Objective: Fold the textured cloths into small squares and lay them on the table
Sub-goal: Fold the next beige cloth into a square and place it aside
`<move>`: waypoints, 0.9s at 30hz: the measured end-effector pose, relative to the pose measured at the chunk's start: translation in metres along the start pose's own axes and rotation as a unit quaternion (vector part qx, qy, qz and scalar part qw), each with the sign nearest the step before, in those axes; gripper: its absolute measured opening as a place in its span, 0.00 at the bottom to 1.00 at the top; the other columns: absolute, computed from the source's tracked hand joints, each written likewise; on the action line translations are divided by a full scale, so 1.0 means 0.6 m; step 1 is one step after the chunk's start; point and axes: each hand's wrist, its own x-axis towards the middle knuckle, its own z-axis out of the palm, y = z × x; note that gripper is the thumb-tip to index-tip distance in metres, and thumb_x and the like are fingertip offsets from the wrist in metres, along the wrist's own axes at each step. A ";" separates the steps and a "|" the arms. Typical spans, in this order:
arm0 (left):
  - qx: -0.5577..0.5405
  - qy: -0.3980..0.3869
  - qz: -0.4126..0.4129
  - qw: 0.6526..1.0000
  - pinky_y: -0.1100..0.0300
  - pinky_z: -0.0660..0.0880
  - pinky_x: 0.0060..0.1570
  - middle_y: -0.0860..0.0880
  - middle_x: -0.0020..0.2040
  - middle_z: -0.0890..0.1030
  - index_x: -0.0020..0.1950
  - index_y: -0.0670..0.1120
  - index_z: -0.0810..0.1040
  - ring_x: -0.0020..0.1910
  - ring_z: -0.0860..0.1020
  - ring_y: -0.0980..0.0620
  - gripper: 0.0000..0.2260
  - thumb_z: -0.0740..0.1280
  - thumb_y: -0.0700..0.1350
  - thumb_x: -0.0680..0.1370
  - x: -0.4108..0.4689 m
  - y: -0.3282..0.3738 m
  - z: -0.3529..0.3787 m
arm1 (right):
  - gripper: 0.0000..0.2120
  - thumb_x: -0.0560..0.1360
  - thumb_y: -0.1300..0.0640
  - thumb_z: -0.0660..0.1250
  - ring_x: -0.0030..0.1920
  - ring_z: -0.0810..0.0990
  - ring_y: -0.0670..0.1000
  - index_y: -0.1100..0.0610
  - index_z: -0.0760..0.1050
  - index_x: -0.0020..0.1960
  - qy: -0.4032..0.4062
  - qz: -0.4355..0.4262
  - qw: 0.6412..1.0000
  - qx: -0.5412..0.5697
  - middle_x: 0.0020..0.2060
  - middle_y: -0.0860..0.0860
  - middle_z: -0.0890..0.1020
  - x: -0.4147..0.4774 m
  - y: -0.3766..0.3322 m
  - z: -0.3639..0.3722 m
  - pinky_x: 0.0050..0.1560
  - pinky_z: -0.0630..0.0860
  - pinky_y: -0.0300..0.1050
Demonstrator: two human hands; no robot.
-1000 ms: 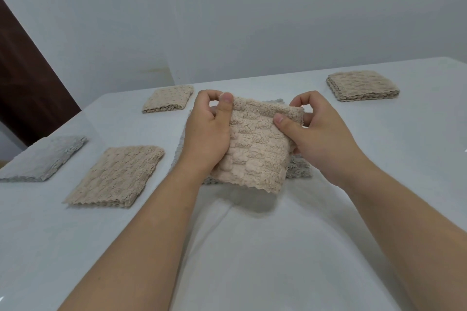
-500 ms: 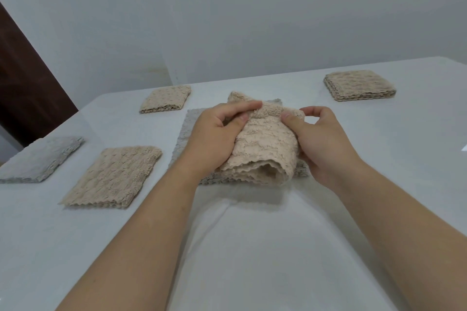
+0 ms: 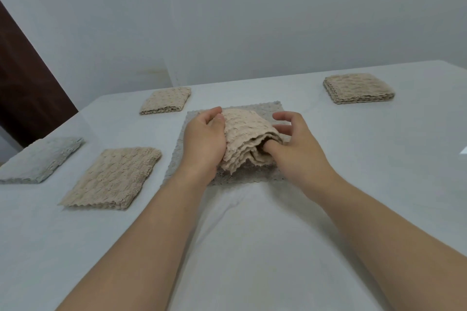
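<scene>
We see the left hand (image 3: 204, 139) gripping a bunched beige cloth (image 3: 245, 134), which lies on a grey cloth (image 3: 252, 177) in the middle of the table (image 3: 252, 247). The right hand (image 3: 298, 149) has its thumb tucked between the layers and its fingers spread loose above.

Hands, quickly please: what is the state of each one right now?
Left hand: closed, grips the beige cloth at its left side.
Right hand: open; thumb tucked into the cloth's fold, fingers lifted above it.

Curled left hand (image 3: 205, 139) grips; right hand (image 3: 299, 151) spreads its fingers (image 3: 288, 117).
</scene>
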 end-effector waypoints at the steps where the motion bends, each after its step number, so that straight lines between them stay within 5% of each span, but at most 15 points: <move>1: 0.021 -0.002 0.018 1.000 0.52 0.74 0.69 0.53 0.65 0.81 0.68 0.50 0.79 0.65 0.78 0.54 0.14 0.63 0.47 0.84 -0.007 0.002 0.005 | 0.23 0.75 0.56 0.71 0.46 0.83 0.44 0.43 0.67 0.66 0.017 -0.007 0.999 -0.026 0.55 0.40 0.77 0.001 0.005 0.000 0.38 0.75 0.37; 3: 0.049 -0.011 0.041 0.998 0.62 0.74 0.66 0.56 0.63 0.81 0.69 0.50 0.79 0.62 0.78 0.62 0.14 0.63 0.46 0.84 -0.017 0.002 0.016 | 0.24 0.75 0.58 0.70 0.44 0.82 0.45 0.46 0.67 0.67 0.041 -0.013 0.998 -0.048 0.53 0.42 0.78 0.008 0.018 -0.004 0.36 0.73 0.38; 6: 0.088 -0.014 0.056 0.994 0.82 0.66 0.48 0.59 0.61 0.80 0.71 0.50 0.77 0.48 0.75 0.76 0.14 0.63 0.46 0.85 -0.030 0.001 0.026 | 0.23 0.75 0.59 0.70 0.43 0.81 0.45 0.48 0.68 0.66 0.063 -0.018 0.995 -0.079 0.49 0.45 0.79 0.016 0.026 -0.009 0.36 0.73 0.37; 10: 0.103 0.008 0.062 0.993 0.74 0.65 0.57 0.55 0.67 0.79 0.73 0.49 0.75 0.60 0.76 0.67 0.16 0.62 0.44 0.85 -0.037 0.005 0.027 | 0.21 0.73 0.63 0.69 0.40 0.82 0.50 0.47 0.69 0.62 0.072 -0.041 0.984 -0.160 0.42 0.48 0.80 0.021 0.031 -0.015 0.37 0.80 0.47; 13: 0.094 0.013 0.046 0.994 0.83 0.64 0.32 0.60 0.52 0.79 0.74 0.45 0.75 0.30 0.72 0.79 0.16 0.62 0.41 0.85 -0.032 0.002 0.025 | 0.28 0.71 0.66 0.64 0.38 0.81 0.56 0.44 0.65 0.66 0.074 -0.055 0.966 -0.241 0.40 0.54 0.81 0.028 0.031 -0.020 0.38 0.80 0.55; 14: 0.100 0.016 0.040 0.994 0.82 0.65 0.30 0.59 0.52 0.79 0.74 0.45 0.74 0.28 0.71 0.80 0.16 0.62 0.40 0.85 -0.032 0.003 0.023 | 0.30 0.71 0.66 0.63 0.38 0.81 0.57 0.43 0.63 0.68 0.072 -0.051 0.964 -0.250 0.41 0.55 0.81 0.030 0.030 -0.021 0.38 0.81 0.55; 16: 0.107 0.018 0.048 0.993 0.79 0.74 0.43 0.55 0.60 0.81 0.74 0.46 0.74 0.41 0.80 0.74 0.17 0.62 0.40 0.85 -0.032 0.006 0.023 | 0.31 0.72 0.66 0.61 0.37 0.83 0.58 0.43 0.61 0.70 0.065 -0.032 0.970 -0.233 0.42 0.55 0.81 0.031 0.028 -0.022 0.38 0.82 0.56; 18: 0.105 0.021 0.057 0.993 0.58 0.79 0.61 0.49 0.66 0.81 0.75 0.48 0.73 0.58 0.83 0.48 0.18 0.63 0.42 0.85 -0.035 0.009 0.025 | 0.30 0.73 0.66 0.61 0.34 0.84 0.57 0.44 0.61 0.70 0.060 -0.008 0.980 -0.192 0.42 0.56 0.82 0.033 0.025 -0.025 0.34 0.83 0.56; 19: 0.104 0.022 0.054 0.993 0.56 0.78 0.62 0.49 0.68 0.80 0.75 0.49 0.73 0.61 0.80 0.42 0.18 0.63 0.42 0.84 -0.034 0.011 0.024 | 0.30 0.74 0.67 0.61 0.32 0.85 0.57 0.44 0.62 0.70 0.057 -0.001 0.983 -0.177 0.42 0.56 0.82 0.034 0.023 -0.027 0.31 0.83 0.55; 23: 0.099 0.037 0.066 0.992 0.80 0.68 0.52 0.56 0.70 0.76 0.74 0.48 0.74 0.56 0.78 0.69 0.17 0.62 0.41 0.85 -0.025 0.017 0.006 | 0.31 0.74 0.66 0.66 0.32 0.84 0.57 0.41 0.63 0.68 0.035 -0.058 0.981 -0.179 0.38 0.55 0.84 0.030 0.013 -0.039 0.33 0.83 0.57; 27: 0.105 0.026 0.088 0.990 0.66 0.64 0.70 0.54 0.73 0.75 0.75 0.50 0.74 0.69 0.71 0.62 0.18 0.62 0.43 0.85 -0.020 0.016 0.001 | 0.29 0.73 0.61 0.71 0.34 0.81 0.54 0.43 0.65 0.69 0.028 -0.096 0.955 -0.280 0.34 0.51 0.82 0.018 0.014 -0.037 0.36 0.81 0.56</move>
